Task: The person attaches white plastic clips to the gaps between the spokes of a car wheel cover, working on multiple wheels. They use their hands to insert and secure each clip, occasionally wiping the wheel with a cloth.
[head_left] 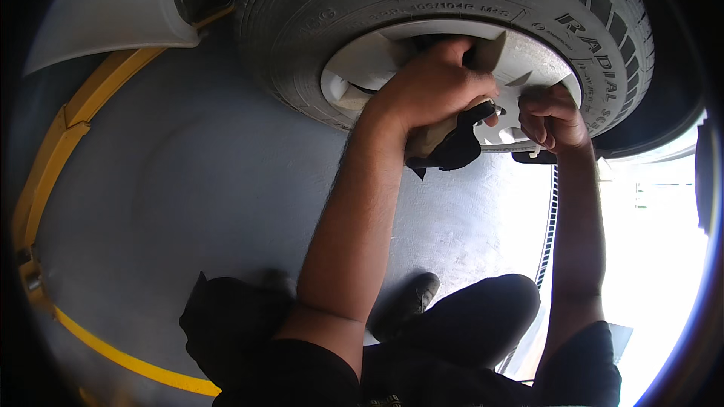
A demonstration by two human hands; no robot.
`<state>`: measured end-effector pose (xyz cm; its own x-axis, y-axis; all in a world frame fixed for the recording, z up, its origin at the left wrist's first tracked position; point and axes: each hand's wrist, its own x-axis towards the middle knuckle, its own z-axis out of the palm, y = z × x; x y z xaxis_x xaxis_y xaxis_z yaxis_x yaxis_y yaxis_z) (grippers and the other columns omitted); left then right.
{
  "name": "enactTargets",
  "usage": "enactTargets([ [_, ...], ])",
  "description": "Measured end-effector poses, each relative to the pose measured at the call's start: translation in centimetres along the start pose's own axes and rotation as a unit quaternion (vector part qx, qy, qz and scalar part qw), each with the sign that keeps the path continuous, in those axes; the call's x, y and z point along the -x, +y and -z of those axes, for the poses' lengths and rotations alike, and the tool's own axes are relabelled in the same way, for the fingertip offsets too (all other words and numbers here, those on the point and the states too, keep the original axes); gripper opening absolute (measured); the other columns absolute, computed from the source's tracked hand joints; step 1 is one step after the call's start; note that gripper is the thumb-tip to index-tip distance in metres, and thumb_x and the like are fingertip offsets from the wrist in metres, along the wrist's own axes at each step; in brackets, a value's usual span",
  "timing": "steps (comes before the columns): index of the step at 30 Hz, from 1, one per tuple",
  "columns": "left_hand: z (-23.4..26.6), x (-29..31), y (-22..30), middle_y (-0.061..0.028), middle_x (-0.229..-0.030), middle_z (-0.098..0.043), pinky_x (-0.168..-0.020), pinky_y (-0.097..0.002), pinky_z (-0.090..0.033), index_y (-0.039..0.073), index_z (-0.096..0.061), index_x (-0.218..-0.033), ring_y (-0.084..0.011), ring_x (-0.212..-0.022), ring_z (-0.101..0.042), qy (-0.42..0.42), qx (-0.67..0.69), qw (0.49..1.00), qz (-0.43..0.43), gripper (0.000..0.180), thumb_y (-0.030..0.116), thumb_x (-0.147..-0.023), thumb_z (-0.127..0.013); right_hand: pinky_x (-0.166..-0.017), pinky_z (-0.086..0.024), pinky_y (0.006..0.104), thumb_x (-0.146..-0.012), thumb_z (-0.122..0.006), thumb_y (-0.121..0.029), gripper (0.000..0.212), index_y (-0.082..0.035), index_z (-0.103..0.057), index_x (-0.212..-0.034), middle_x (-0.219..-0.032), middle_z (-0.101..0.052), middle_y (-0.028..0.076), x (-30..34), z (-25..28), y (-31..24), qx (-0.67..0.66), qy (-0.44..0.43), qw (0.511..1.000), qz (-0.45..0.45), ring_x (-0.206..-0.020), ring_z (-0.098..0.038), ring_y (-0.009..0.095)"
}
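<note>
A: At the top of the view?
B: A large black tyre [298, 68] with raised lettering on the sidewall. Set in the middle, a silver hubcap [528, 49], turned toward the wearer.

A: And the left hand?
B: The left hand [441, 87], against the hubcap left of centre, back of the hand toward the camera. Uppermost finger bent at a dark gap [424, 40] in the silver. Other fingers curled and closed on a cloth [460, 143], black and beige, hanging loosely below the palm.

A: The right hand?
B: The right hand [556, 117], at the hubcap's right side, fingers bent inward and close together. Cannot tell whether clamped on anything; inside of the curl hidden from view.

A: Hands touching each other?
B: No, near but apart, with bare silver between.

A: Around the wheel?
B: Upper left, a pale body panel [113, 11], and close by, a yellow beam [98, 98] slanting down the left side. Below, a grey floor [226, 188] with a curved yellow stripe [136, 358]. To the right, a slotted strip [550, 226] beside glaring light.

A: Anything of the wearer?
B: Bare forearms [347, 218] out of dark sleeves, dark trousers [490, 301] with bent knees spread wide, and a dark shoe [422, 290] between.
</note>
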<state>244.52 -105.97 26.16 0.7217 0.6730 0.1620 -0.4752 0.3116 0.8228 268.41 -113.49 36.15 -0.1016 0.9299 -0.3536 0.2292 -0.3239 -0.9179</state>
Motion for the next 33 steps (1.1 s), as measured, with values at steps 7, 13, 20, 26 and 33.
enactTargets([
  [7,0.4,-1.6,-0.4,-0.0222,-0.105,-0.073,-0.074,-0.0326,-0.057,-0.010,-0.047,-0.136,-0.0266,-0.082,-0.076,-0.040,-0.099,0.994,-0.011,0.058,0.008,-0.085,-0.069,-0.037,-0.030,0.0261,-0.087,-0.062,-0.011,0.034,-0.005,-0.054,-0.055,-0.046,-0.045,0.004,0.0,-0.4,-0.4,-0.003,-0.007,1.000,-0.012,-0.034,-0.037,0.012],
  [13,0.3,-2.1,-0.9,-0.0217,-0.110,-0.071,-0.071,-0.0320,-0.059,-0.013,-0.046,-0.135,-0.0243,-0.078,-0.076,0.000,-0.255,0.966,-0.038,0.058,0.007,-0.086,-0.069,-0.038,-0.034,0.0248,-0.087,-0.060,-0.011,0.030,-0.004,-0.058,-0.058,-0.050,-0.052,0.005,-0.1,-0.1,-0.4,0.035,-0.004,0.999,-0.011,-0.036,-0.043,0.012],
  [20,-0.6,-2.0,-0.5,-0.0208,-0.111,-0.070,-0.070,-0.0319,-0.059,-0.012,-0.048,-0.134,-0.0228,-0.075,-0.075,0.009,-0.242,0.970,-0.031,0.055,0.006,-0.087,-0.067,-0.051,-0.055,0.0291,-0.085,-0.063,-0.014,0.023,0.006,-0.071,-0.080,-0.067,-0.070,0.017,0.1,-0.9,-0.9,0.132,0.047,0.989,-0.036,-0.050,-0.066,0.021],
  [26,-1.2,-1.0,0.3,-0.0198,-0.116,-0.068,-0.073,-0.0321,-0.060,-0.008,-0.051,-0.134,-0.0225,-0.077,-0.073,0.004,-0.106,0.994,0.012,0.051,0.008,-0.089,-0.068,-0.053,-0.055,0.0320,-0.088,-0.061,-0.014,0.023,0.008,-0.069,-0.089,-0.072,-0.072,0.019,0.4,-1.6,-0.7,0.070,0.044,0.997,-0.009,-0.053,-0.066,0.021],
  [33,-1.5,-0.5,0.6,-0.0155,-0.112,-0.068,-0.073,-0.0299,-0.058,-0.006,-0.052,-0.136,-0.0218,-0.081,-0.073,-0.003,-0.060,0.998,0.017,0.052,0.008,-0.089,-0.068,-0.050,-0.049,0.0267,-0.096,-0.054,-0.015,0.034,0.007,-0.056,-0.122,-0.075,-0.068,0.015,0.8,-4.1,0.6,0.018,0.117,0.990,0.073,-0.052,-0.062,0.017],
])
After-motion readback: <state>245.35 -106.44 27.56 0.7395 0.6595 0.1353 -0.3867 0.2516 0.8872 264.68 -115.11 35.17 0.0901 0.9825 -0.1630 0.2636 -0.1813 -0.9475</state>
